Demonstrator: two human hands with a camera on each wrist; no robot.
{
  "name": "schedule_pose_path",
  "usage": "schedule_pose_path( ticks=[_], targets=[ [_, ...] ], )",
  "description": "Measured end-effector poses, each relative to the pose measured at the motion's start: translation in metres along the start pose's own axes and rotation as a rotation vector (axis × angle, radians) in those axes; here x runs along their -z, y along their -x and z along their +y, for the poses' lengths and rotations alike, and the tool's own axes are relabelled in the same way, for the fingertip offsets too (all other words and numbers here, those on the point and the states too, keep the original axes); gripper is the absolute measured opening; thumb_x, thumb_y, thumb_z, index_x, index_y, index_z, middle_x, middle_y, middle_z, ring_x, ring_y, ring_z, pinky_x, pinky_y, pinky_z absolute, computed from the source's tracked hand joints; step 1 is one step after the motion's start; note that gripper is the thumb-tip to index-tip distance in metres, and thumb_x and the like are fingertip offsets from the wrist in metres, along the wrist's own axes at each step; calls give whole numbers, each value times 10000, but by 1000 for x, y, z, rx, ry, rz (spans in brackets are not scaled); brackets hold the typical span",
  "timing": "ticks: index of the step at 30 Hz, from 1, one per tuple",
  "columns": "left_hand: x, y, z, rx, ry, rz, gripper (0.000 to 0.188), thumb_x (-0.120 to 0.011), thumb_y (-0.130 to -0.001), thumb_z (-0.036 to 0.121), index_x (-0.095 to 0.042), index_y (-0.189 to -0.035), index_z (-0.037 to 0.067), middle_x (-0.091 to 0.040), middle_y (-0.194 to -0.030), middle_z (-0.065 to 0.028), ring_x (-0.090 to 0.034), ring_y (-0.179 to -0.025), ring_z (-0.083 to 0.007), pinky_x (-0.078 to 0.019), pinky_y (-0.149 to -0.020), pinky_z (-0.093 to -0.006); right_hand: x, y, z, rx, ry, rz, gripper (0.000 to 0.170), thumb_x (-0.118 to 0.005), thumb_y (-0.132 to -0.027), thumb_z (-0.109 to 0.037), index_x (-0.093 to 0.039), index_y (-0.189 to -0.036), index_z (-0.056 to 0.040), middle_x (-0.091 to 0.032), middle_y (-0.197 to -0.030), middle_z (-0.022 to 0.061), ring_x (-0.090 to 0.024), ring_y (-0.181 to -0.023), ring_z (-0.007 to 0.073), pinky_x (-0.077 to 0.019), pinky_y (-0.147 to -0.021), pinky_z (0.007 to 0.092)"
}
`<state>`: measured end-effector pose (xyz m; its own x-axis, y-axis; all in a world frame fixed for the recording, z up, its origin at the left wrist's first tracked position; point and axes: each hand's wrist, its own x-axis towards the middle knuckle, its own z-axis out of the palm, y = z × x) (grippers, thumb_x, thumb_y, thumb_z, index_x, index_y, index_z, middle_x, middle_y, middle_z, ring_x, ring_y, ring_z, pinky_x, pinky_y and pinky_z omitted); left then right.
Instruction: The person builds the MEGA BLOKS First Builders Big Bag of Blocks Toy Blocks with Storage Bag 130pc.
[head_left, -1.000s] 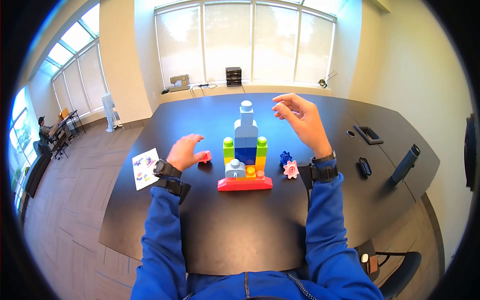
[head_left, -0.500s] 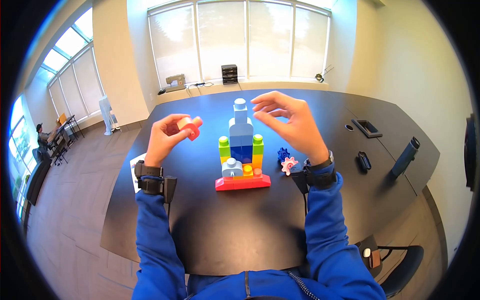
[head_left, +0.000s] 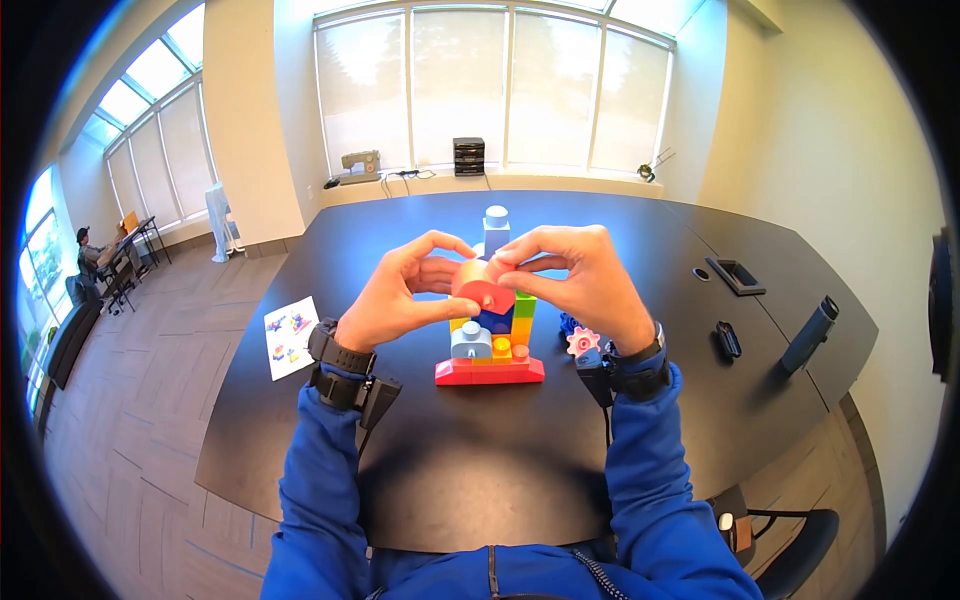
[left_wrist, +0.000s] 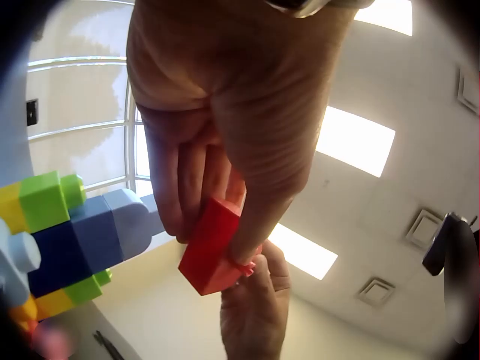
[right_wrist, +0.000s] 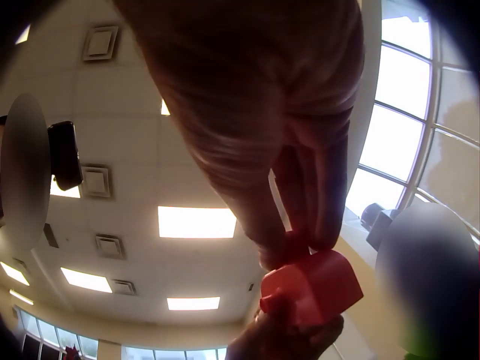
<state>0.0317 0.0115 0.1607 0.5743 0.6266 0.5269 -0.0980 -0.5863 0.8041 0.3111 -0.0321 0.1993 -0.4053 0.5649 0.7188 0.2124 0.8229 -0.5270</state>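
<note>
Both hands hold one red block in front of the upper part of a block tower. My left hand grips its body between thumb and fingers. With thumb and fingertips, my right hand pinches the round stud at its top right. A small peg shows on the face of the red block in the left wrist view. The tower has a red base, a grey-blue block with a peg low at its front, and green, yellow and dark blue blocks partly hidden behind the hands.
A pink gear and a partly hidden blue gear lie right of the tower. On the left is a printed sheet. A black case and a dark bottle are at the right of the table.
My left hand took the red block from the table, lifted it and carried it right to the middle. My right hand came across and now pinches its stud.
</note>
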Motion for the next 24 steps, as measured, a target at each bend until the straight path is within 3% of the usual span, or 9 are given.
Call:
schedule_pose_path(
  ticks=[3, 5, 8, 9, 12, 14, 15, 18, 24],
  targets=[
    [4, 3, -1, -27, -278, 93, 662, -975, -923, 223, -624, -1459, 58, -796, -1332, -167, -761, -1312, -293, -612, -1132, -440, 6, 6, 6, -73, 22, -36, 122, -858, -973, -43, -834, -1059, 41, -849, -967, 143, -836, -948, 193, -694, -943, 371],
    [9, 1, -12, 25, -452, 206, 801, -996, -888, 365, -588, -1518, 85, -743, -1420, -178, -703, -1392, -319, -579, -1160, -469, 8, 13, 12, -164, 229, -191, 90, -876, -939, -26, -826, -990, 29, -864, -1012, 158, -853, -952, 215, -692, -907, 348],
    [7, 0, -37, 57, -436, 188, 874, -988, -894, 428, -552, -1568, 82, -679, -1508, -188, -661, -1431, -311, -566, -1170, -482, -4, 25, 34, -161, 511, -288, 85, -858, -907, -45, -826, -962, 12, -848, -942, 176, -847, -860, 271, -668, -810, 357],
    [4, -1, -47, 56, -434, 194, 874, -988, -894, 428, -552, -1568, 82, -679, -1508, -188, -661, -1431, -311, -566, -1170, -482, -9, 29, 39, -95, 553, -288, 92, -833, -884, -48, -832, -964, -3, -824, -907, 197, -821, -822, 338, -644, -767, 386],
    [-4, -2, -80, 153, -314, 154, 813, -928, -977, 338, -507, -1633, 106, -616, -1579, -162, -611, -1467, -284, -535, -1194, -489, -23, 33, 48, -134, 572, -328, 104, -810, -874, -34, -835, -971, -5, -814, -894, 204, -804, -807, 366, -641, -768, 403],
    [-8, -5, -89, 188, -94, 77, 786, -908, -1002, 403, -529, -1611, 81, -682, -1486, -138, -661, -1387, -252, -570, -1138, -456, -27, 33, 51, -121, 581, -342, 107, -795, -870, -32, -834, -965, -2, -803, -880, 215, -789, -800, 392, -638, -771, 418],
    [-7, -3, -93, 249, -18, 33, 658, -877, -1041, 365, -580, -1552, 73, -731, -1354, -74, -686, -1263, -181, -574, -1086, -391, -28, 34, 55, -119, 577, -336, 87, -774, -866, -38, -821, -935, -14, -792, -878, 205, -774, -832, 410, -631, -799, 462],
    [-7, -4, -95, 300, 38, -12, 573, -883, -1039, 349, -632, -1471, 68, -749, -1229, -28, -684, -1139, -129, -572, -1026, -341, -30, 40, 72, -76, 571, -306, 66, -750, -858, -42, -807, -887, -23, -773, -864, 193, -751, -856, 431, -618, -825, 510],
    [-6, -1, -96, 286, -25, -14, 593, -925, -998, 326, -641, -1449, 66, -739, -1190, -20, -680, -1109, -120, -573, -1012, -337, -30, 43, 86, -49, 583, -303, 72, -745, -846, -38, -810, -839, -10, -764, -870, 197, -746, -859, 434, -619, -824, 504]
  ],
)
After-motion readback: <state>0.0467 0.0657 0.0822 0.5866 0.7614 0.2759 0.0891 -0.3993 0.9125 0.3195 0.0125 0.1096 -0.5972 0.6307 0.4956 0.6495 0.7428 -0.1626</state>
